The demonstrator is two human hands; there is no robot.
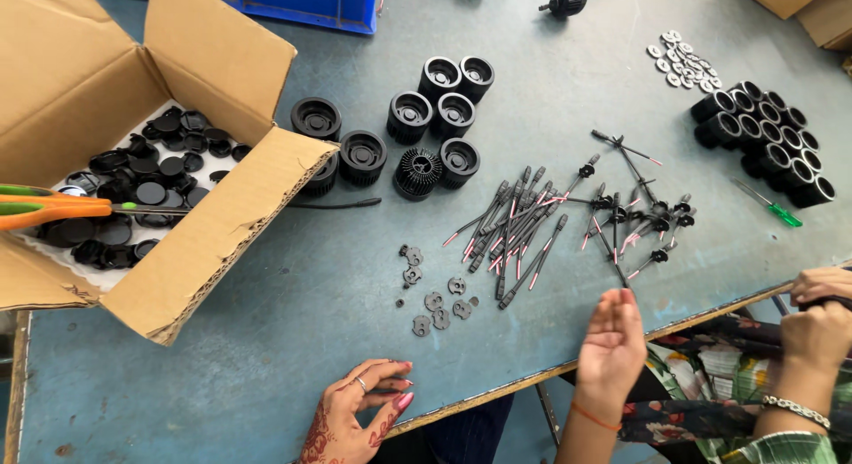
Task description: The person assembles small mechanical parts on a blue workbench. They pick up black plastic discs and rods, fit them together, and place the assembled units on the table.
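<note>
Right hand [612, 340] open and empty, fingers straight, near the front worktop edge, just short of the pink-tipped black leads [515, 233]. These are likely light and bendy (best pinched mid-length). Left hand [359, 415] loosely curled, apparently empty, near the small flat plates [435, 300].

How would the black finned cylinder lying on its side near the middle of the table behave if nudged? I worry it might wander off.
The finned cylinder lies on its round side, so a push would probably roll it. The other black round parts crowd it, likely stopping it soon. Its ridged fins should give fingers grip, so it is probably not slippery.
</note>
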